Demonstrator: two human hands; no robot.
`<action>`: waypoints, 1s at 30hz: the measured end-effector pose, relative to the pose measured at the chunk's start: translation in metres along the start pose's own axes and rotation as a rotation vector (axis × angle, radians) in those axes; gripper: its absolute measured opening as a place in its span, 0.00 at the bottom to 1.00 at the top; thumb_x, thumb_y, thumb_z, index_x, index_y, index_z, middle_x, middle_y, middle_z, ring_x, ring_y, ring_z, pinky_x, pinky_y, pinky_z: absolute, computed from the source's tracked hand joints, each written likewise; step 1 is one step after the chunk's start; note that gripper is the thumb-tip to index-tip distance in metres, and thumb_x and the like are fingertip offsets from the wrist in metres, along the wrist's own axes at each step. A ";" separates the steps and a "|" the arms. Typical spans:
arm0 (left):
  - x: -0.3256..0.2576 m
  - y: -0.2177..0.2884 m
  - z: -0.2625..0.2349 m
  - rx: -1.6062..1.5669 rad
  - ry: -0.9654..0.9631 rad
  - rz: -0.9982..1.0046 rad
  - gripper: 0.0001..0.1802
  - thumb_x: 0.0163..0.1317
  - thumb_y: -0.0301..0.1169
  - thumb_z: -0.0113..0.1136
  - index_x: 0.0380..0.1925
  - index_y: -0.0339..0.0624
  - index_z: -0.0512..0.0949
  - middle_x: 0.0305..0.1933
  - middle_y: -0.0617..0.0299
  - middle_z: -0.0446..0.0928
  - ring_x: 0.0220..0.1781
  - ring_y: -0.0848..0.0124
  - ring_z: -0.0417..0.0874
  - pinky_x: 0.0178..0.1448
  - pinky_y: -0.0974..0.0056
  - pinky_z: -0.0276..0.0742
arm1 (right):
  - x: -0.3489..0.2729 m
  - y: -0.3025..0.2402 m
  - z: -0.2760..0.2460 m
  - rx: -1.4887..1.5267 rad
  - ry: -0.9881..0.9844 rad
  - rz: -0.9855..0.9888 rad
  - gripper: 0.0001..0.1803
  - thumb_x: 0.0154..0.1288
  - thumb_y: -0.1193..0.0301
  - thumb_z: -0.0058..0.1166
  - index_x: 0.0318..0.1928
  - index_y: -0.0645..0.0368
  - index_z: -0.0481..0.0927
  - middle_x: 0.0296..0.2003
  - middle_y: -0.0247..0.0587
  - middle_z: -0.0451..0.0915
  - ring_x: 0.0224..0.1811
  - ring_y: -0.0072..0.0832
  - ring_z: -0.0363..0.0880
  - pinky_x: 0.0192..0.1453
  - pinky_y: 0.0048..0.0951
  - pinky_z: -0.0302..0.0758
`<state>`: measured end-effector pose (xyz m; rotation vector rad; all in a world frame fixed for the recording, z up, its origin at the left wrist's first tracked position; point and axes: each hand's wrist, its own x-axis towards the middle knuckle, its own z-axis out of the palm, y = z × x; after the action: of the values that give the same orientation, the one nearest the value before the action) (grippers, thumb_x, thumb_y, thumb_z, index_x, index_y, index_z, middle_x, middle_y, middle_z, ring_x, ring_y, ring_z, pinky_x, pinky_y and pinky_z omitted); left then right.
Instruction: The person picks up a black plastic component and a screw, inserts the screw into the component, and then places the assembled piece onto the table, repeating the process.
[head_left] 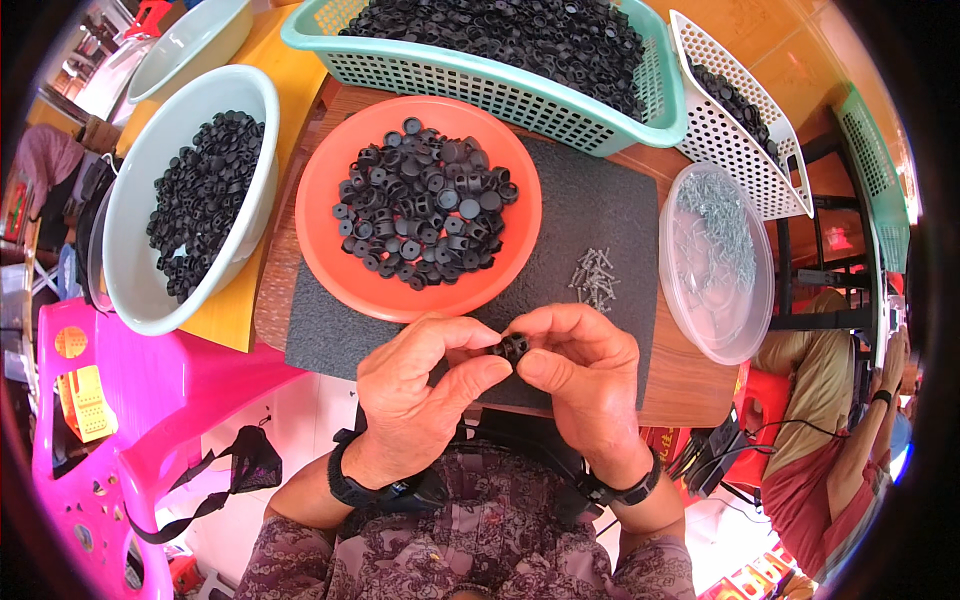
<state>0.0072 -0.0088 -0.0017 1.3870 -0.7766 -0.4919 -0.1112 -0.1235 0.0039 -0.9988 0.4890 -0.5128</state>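
Left hand: thumb and forefinger of the left hand (pixel 415 385) pinch 1 side of a small, rounded black plastic piece (pixel 512 348).
Right hand: the right hand (pixel 585 375) pinches the opposite side with thumb and forefinger, so all 4 of these digits gather around the piece.
Held piece: raised between the 2 hands in front of the torso, nearer the body than the bowl; the opposed fingertips probably steady something so small and bring it into plain sight. Its finer detail is hidden by the fingers.
Orange bowl: a round orange-red plastic bowl (pixel 318 230) of loose black plastic parts (pixel 425 205) sits just beyond the hands, apparently for an easy reach.
Loose screws: a small heap of grey metal screws (pixel 594 280) lies near the right hand, likely set out there for quick picking.
Screw tub: a shallow, oval, translucent plastic tub (pixel 720 325) with many more screws stands at the right.
Bulk containers: a teal plastic basket (pixel 480 95), a white perforated basket (pixel 745 160) and a pale blue-green bowl (pixel 140 160) hold black parts around the edges.
Surface: a dark grey textured mat (pixel 590 200) on a brown wooden table (pixel 700 390).
Room: a bright pink plastic chair (pixel 200 390) at the left; another person in a red top (pixel 815 490) at the right.
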 end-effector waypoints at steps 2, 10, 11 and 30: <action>0.000 0.000 -0.001 -0.050 -0.014 -0.030 0.13 0.54 0.22 0.72 0.38 0.32 0.80 0.36 0.59 0.82 0.35 0.76 0.82 0.38 0.72 0.79 | -0.004 0.000 0.002 -0.064 0.026 -0.062 0.16 0.58 0.86 0.62 0.47 0.65 0.81 0.39 0.34 0.81 0.41 0.18 0.78 0.47 0.19 0.76; 0.002 -0.002 -0.008 -0.287 -0.101 -0.140 0.16 0.52 0.21 0.72 0.41 0.31 0.79 0.39 0.59 0.81 0.36 0.76 0.81 0.40 0.72 0.78 | -0.005 -0.001 0.000 -0.249 -0.044 -0.199 0.14 0.58 0.87 0.60 0.46 0.67 0.82 0.42 0.39 0.78 0.39 0.18 0.78 0.41 0.18 0.77; 0.002 -0.002 -0.008 -0.287 -0.117 -0.128 0.17 0.52 0.21 0.72 0.42 0.31 0.79 0.39 0.59 0.81 0.36 0.77 0.81 0.40 0.72 0.78 | -0.005 -0.001 -0.001 -0.277 -0.054 -0.227 0.14 0.58 0.87 0.60 0.46 0.67 0.82 0.43 0.40 0.78 0.39 0.18 0.78 0.40 0.18 0.77; 0.012 -0.002 -0.003 -0.084 -0.231 -0.061 0.21 0.50 0.27 0.75 0.43 0.34 0.78 0.27 0.64 0.81 0.28 0.82 0.80 0.31 0.75 0.75 | -0.007 0.005 -0.011 -0.163 -0.030 -0.165 0.12 0.58 0.88 0.59 0.42 0.66 0.83 0.37 0.37 0.80 0.38 0.19 0.77 0.43 0.19 0.74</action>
<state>0.0177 -0.0158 -0.0011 1.2927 -0.8913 -0.7342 -0.1226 -0.1239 -0.0041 -1.2079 0.4285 -0.6118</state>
